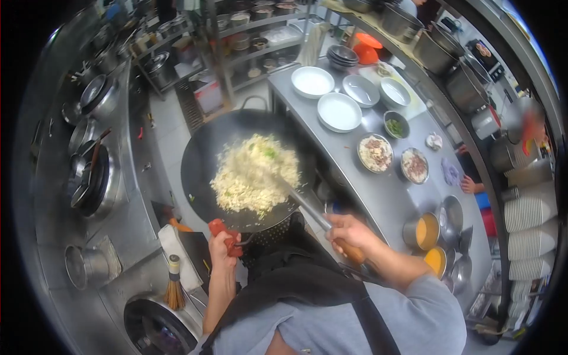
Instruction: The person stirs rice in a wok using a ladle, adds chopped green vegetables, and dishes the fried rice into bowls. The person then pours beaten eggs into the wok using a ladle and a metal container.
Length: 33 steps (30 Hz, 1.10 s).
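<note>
My left hand (221, 247) is closed around a red pad or cloth (217, 227) at the near loop handle of a large dark wok (198, 171). Inside the wok lies a heap of fried rice (255, 183) with bits of egg and green. My right hand (350, 235) grips the wooden end of a long-handled wok spatula (305, 204). Its metal shaft slants down to the left into the rice, where the head is blurred and partly hidden.
On the steel table (378, 198) at right stand white plates (339, 112), topped bowls of rice (375, 153) and pots of orange liquid (427, 231). Another person's hand (470, 185) rests at its far edge. At lower left are a whisk brush (174, 284) and another wok (157, 328).
</note>
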### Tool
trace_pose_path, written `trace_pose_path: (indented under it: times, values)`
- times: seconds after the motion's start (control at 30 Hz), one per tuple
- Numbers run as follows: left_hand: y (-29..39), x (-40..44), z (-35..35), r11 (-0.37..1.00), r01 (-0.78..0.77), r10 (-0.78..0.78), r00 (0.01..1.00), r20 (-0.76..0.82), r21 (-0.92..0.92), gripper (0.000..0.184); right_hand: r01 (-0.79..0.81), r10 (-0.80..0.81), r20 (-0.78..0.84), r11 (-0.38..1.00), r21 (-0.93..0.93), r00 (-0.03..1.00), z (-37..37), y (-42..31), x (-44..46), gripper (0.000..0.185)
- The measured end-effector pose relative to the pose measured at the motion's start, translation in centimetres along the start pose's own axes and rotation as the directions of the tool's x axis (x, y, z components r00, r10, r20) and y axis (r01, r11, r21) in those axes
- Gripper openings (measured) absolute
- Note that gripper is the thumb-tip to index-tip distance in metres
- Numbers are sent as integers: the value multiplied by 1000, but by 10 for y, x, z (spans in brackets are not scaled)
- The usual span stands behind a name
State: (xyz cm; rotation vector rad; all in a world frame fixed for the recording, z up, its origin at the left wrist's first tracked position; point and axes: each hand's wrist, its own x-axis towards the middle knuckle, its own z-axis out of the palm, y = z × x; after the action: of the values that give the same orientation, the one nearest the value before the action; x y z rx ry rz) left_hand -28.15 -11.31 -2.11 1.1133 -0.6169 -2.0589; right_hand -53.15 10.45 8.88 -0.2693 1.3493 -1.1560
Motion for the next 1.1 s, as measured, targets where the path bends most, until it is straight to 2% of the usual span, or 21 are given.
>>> trace_pose_path:
  times: [0.07,0.13,0.17,0.2,0.33,0.4,0.6,0.8,0.87,0.9,0.93,1.0,1.03,1.07,1.1]
  values:
    - [0,18,28,1000,22,-22,1000,12,-10,31,34,-33,-14,998,47,999,-13,-9,-7,66]
    - [1,35,59,998,53,-58,991,124,45,33,96,-86,-96,990,104,992,-27,-18,-14,65]
    - [2,42,80,996,42,-52,990,133,75,28,100,-74,-186,986,134,980,-34,-24,-15,64]
    - [1,52,96,996,51,-61,988,143,70,28,134,-102,-189,977,165,977,-39,-37,-18,65]
    - [-15,95,161,996,48,-65,963,260,73,31,186,-130,-349,974,132,928,-85,-88,-18,64]
    - [-19,111,198,997,21,-46,945,322,80,30,205,-169,-343,976,71,924,-119,-114,-17,65]
    - [-29,143,266,992,-21,-11,969,247,127,28,258,-229,-440,966,7,868,-204,-174,-9,68]
    - [-12,142,269,987,-40,14,986,166,158,32,280,-269,-477,959,-48,837,-262,-188,18,68]
    - [-1,138,260,983,-37,5,985,173,180,34,228,-292,-550,956,-183,783,-286,-172,42,70]
    - [3,136,256,988,-28,10,993,120,153,35,163,-288,-549,950,-265,784,-294,-165,53,71]
    - [9,134,251,992,-19,10,998,69,127,36,163,-282,-551,953,-255,786,-294,-157,64,71]
    - [19,132,235,992,-26,14,995,96,125,37,-85,-403,-616,788,-609,677,-292,-142,86,71]
    - [24,132,224,994,-19,7,995,103,112,36,-167,-567,-550,587,-792,614,-310,-115,105,68]
    - [28,133,216,995,-15,4,993,115,94,35,-170,-568,-555,590,-790,608,-312,-102,114,68]
    - [32,134,209,995,-52,37,986,160,86,31,-245,-658,-513,461,-853,551,-310,-93,122,67]
